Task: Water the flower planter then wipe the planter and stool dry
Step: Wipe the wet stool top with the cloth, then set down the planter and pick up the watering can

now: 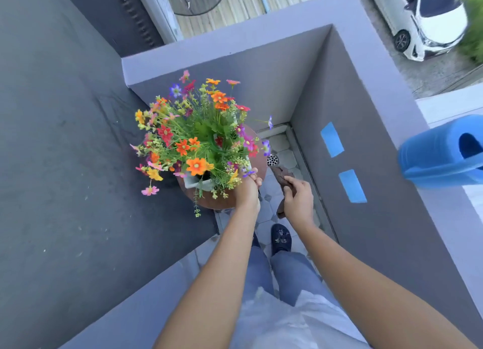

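Observation:
A white planter [194, 183] full of orange, red, pink and purple flowers [198, 136] stands on a round brown stool [222, 202] in the corner of a narrow balcony. My left hand [248, 189] grips the planter's near right corner, its fingers partly under the blooms. My right hand [298, 199] hangs just right of the stool, closed on a crumpled brown cloth [283, 178] above the floor. A blue watering can [441, 152] rests on top of the parapet wall at the right edge.
Grey parapet walls [261, 61] close the corner at the back and right; a dark wall runs along the left. A floor drain [273, 160] lies in the tiled floor behind the stool. Two blue tape strips [351, 185] mark the right wall. My foot [281, 238] stands below the stool.

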